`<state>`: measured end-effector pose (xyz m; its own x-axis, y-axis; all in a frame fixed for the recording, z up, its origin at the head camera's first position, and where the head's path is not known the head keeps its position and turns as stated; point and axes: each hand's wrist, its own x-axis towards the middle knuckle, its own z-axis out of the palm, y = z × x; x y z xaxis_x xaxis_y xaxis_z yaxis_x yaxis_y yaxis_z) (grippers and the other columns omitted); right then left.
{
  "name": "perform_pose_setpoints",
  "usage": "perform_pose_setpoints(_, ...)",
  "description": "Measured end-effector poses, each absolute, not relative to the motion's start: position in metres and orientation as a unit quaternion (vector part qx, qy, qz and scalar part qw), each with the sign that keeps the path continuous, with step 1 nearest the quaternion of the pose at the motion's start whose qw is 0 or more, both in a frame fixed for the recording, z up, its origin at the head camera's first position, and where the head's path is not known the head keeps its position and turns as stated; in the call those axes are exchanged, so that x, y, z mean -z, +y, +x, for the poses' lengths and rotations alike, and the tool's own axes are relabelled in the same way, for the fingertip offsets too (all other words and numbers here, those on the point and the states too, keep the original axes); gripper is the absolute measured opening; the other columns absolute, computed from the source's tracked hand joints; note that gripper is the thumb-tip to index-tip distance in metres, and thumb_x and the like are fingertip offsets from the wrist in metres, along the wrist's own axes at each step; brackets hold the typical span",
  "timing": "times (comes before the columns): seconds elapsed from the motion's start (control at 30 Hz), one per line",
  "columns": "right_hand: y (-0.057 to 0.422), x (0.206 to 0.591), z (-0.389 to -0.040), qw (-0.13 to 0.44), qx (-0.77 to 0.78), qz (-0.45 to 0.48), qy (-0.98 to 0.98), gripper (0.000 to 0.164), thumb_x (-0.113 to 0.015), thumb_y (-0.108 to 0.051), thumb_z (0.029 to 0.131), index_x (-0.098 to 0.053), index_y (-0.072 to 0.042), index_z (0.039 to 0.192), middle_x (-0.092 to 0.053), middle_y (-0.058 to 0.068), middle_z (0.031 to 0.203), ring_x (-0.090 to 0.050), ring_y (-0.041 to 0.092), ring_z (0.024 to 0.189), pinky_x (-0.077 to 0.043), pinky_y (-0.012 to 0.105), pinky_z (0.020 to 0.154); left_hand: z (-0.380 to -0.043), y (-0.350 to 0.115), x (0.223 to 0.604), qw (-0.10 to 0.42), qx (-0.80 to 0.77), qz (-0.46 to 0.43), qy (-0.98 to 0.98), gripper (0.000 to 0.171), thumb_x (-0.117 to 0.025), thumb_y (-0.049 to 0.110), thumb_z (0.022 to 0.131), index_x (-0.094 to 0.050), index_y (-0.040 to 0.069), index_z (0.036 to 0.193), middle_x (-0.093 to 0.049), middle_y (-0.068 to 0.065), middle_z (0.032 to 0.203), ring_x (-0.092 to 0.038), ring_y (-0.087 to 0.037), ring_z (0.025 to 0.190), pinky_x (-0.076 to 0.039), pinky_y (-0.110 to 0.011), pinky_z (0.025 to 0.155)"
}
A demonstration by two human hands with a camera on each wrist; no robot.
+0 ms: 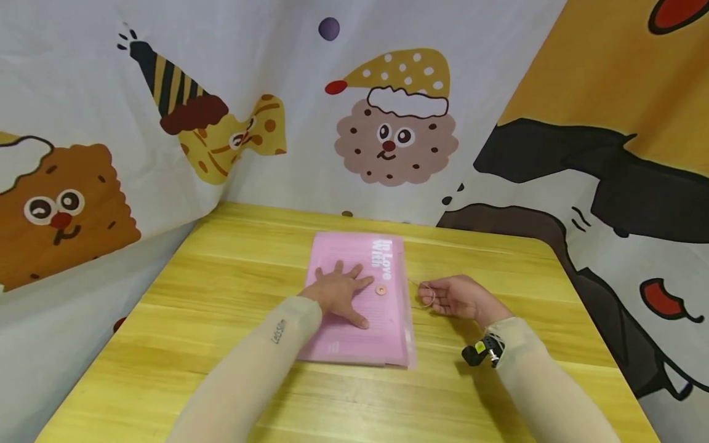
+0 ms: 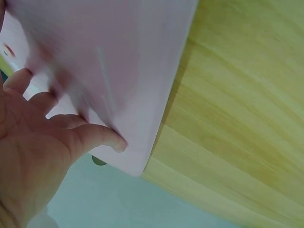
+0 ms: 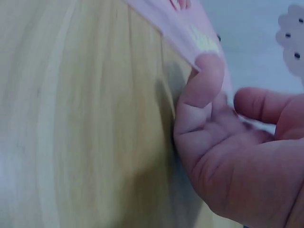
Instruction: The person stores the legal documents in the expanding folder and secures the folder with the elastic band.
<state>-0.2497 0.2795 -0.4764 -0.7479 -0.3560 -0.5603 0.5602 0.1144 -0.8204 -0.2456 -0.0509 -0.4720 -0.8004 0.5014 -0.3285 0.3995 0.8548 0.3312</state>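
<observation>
A pink document folder (image 1: 346,246) with white lettering and a small round button (image 1: 380,290) lies on the wooden table. My left hand (image 1: 338,292) rests on it, fingers spread wide and pressing the cover; the left wrist view shows the fingertips against the pink folder (image 2: 128,57). Just off the folder's right edge, my right hand (image 1: 456,297) holds a thin string (image 1: 425,306) that loops around its fingertips from that edge. Its fingers are curled in the right wrist view, where the thumb stands apart and the string is hidden.
The light wooden table (image 1: 221,277) extends on all sides of the folder. Behind it hangs a white curtain (image 1: 304,184) printed with cartoon figures, which also drapes along both sides. A small black camera (image 1: 482,351) is strapped to the right wrist.
</observation>
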Motion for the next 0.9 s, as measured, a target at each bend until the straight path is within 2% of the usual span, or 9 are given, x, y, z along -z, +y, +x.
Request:
perform_pose_setpoints(0.13, 0.286, 0.48, -0.252, 0.371, 0.64, 0.052, 0.671, 0.041, -0.05, -0.022, 0.113, -0.062, 0.001, 0.144, -0.081, 0.001, 0.11, -0.075, 0.014, 0.099, -0.058, 0.027, 0.084, -0.244, -0.052, 0.47, 0.205, -0.125, 0.241, 0.94, 0.117, -0.087, 0.07, 0.072, -0.029, 0.04, 0.169, -0.008, -0.001, 0.182, 0.0, -0.048, 0.165, -0.003, -0.083, 0.121)
perform_pose_setpoints(0.4, 0.277, 0.482, -0.254, 0.402, 0.635, -0.017, 0.659, 0.042, -0.05, -0.012, 0.112, -0.055, 0.008, 0.148, -0.079, 0.005, 0.119, -0.074, 0.016, 0.102, -0.061, 0.03, 0.088, -0.243, -0.052, 0.47, 0.199, -0.117, 0.237, 0.944, 0.116, -0.086, 0.072, 0.073, -0.029, 0.04, 0.169, -0.009, 0.0, 0.182, -0.002, -0.047, 0.166, -0.004, -0.083, 0.122)
perform_pose_setpoints(0.53, 0.271, 0.485, -0.254, 0.401, 0.624, -0.028, 0.67, 0.039, -0.056, -0.011, 0.11, -0.059, 0.009, 0.143, -0.079, 0.006, 0.117, -0.072, 0.01, 0.092, -0.06, 0.023, 0.078, -0.243, -0.052, 0.471, 0.198, -0.115, 0.237, 0.944, 0.116, -0.085, 0.073, 0.073, -0.028, 0.041, 0.169, -0.008, 0.002, 0.182, -0.001, -0.046, 0.166, -0.004, -0.083, 0.122)
perform_pose_setpoints(0.7, 0.271, 0.491, -0.255, 0.396, 0.603, -0.028, 0.692, 0.039, -0.06, -0.011, 0.108, -0.061, 0.008, 0.142, -0.079, 0.004, 0.109, -0.068, 0.004, 0.077, -0.053, 0.015, 0.061, -0.244, -0.053, 0.47, 0.2, -0.115, 0.241, 0.943, 0.116, -0.085, 0.074, 0.073, -0.028, 0.041, 0.169, -0.008, 0.001, 0.182, -0.001, -0.047, 0.166, -0.004, -0.083, 0.122)
perform_pose_setpoints(0.9, 0.283, 0.498, -0.255, 0.335, 0.667, -0.004, 0.666, 0.049, -0.061, -0.018, 0.109, -0.053, 0.001, 0.154, -0.078, -0.005, 0.104, -0.07, 0.003, 0.079, -0.052, 0.015, 0.061, -0.242, -0.053, 0.469, 0.201, -0.112, 0.242, 0.943, 0.116, -0.085, 0.074, 0.073, -0.027, 0.042, 0.169, -0.007, 0.001, 0.182, -0.001, -0.046, 0.166, -0.004, -0.083, 0.122)
